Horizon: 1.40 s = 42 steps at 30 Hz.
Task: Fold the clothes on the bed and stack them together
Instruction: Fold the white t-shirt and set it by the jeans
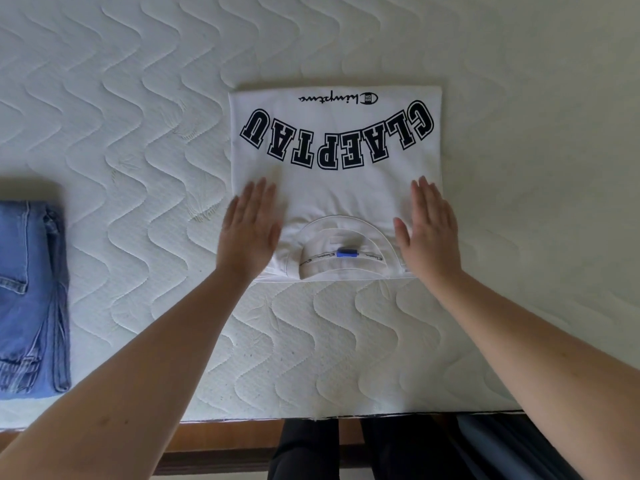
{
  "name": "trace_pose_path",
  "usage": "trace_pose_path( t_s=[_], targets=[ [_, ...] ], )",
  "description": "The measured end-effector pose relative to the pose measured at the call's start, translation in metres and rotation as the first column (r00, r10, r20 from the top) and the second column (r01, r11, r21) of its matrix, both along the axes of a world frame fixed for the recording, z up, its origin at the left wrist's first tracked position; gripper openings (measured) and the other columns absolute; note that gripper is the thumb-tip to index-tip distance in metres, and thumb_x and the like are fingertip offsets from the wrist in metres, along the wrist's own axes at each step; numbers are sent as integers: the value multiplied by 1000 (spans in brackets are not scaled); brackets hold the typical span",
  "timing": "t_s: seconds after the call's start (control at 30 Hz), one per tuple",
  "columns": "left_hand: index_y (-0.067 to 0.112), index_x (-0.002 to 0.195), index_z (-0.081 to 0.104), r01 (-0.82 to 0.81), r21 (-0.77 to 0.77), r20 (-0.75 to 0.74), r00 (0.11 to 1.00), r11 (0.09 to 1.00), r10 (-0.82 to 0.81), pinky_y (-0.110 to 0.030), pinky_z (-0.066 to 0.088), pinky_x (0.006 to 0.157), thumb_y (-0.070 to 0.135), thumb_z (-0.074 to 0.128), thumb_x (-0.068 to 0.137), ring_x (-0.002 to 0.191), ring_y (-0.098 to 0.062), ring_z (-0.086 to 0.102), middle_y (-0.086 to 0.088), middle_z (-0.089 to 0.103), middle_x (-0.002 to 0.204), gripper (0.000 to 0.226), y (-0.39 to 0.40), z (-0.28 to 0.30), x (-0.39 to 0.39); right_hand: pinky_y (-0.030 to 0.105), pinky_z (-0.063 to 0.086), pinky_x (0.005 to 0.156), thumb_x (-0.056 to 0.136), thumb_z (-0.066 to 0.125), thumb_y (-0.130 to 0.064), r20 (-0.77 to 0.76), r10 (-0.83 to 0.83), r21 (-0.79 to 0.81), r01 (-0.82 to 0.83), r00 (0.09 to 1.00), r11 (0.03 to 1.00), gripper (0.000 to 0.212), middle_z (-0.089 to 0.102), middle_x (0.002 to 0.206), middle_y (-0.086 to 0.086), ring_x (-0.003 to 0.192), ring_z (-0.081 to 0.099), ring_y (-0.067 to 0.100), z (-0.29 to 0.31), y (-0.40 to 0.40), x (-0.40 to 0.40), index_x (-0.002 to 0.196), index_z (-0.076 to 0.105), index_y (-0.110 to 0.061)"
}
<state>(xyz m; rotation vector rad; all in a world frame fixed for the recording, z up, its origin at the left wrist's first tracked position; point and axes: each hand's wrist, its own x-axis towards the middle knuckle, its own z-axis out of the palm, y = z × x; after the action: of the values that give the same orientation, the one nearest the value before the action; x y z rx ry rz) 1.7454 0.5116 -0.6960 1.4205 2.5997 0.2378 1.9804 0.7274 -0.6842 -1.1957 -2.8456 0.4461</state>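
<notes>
A white T-shirt (336, 188) with large dark block letters lies folded into a rectangle in the middle of the bed, its collar toward me. My left hand (251, 230) rests flat on its left near corner, fingers straight. On the right near corner, my right hand (429, 228) lies flat the same way. Folded blue jeans (31, 296) sit apart at the left edge of the view.
The white quilted mattress (138, 133) stretches out around the clothes. Its near edge (346, 415) runs above a brown wooden bed frame (221, 441), and my dark trouser legs show below it.
</notes>
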Motion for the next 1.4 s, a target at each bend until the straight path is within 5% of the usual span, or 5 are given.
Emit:
trace_pose_path(
  t_s=[0.2, 0.43, 0.83, 1.1, 1.4],
  targets=[
    [19, 158, 4, 149, -192, 15, 989, 970, -149, -42, 12, 123, 47, 15, 105, 153, -19, 0, -2, -1, 166, 61, 2, -30, 12, 39, 5, 123, 105, 31, -40, 193, 161, -54, -153, 968, 987, 64, 4, 164, 10, 152, 2, 22, -31, 12, -16, 156, 10, -7],
    [9, 156, 18, 97, -94, 100, 991, 991, -88, -43, 19, 122, 45, 21, 102, 151, -17, 16, -6, 17, 164, 65, 7, -11, 3, 38, 6, 124, 99, 11, -54, 229, 101, -64, -88, 968, 994, 75, 2, 164, 13, 152, 1, 23, -22, 20, -19, 156, 6, -4],
    [6, 154, 26, 62, 13, 1, 998, 998, -62, -39, 9, 123, 20, 42, 99, 151, -25, 17, -10, 21, 162, 59, 168, -1, -71, 38, 8, 123, 103, 28, -23, 0, 174, 26, -174, 985, 984, 55, 8, 164, 6, 151, 8, 23, -10, 66, -160, 156, 14, -15],
    [17, 157, 1, 90, -126, -16, 996, 988, -93, -39, 0, 123, 44, 13, 104, 152, -15, 0, -1, 1, 166, 61, 187, -46, -79, 36, 0, 123, 106, 19, -34, 144, 218, 51, -227, 965, 973, 56, 3, 165, 3, 152, 1, 18, -46, 84, -202, 157, 7, -13],
    [21, 158, -1, 99, -105, 4, 995, 990, -99, -38, -3, 122, 47, 17, 102, 152, -15, 0, 2, 0, 166, 64, 187, -57, -85, 41, 20, 121, 101, 36, -49, 68, 189, 116, -196, 980, 974, 66, 22, 161, 6, 150, 19, 18, -55, 106, -173, 154, 27, -10]
  ],
)
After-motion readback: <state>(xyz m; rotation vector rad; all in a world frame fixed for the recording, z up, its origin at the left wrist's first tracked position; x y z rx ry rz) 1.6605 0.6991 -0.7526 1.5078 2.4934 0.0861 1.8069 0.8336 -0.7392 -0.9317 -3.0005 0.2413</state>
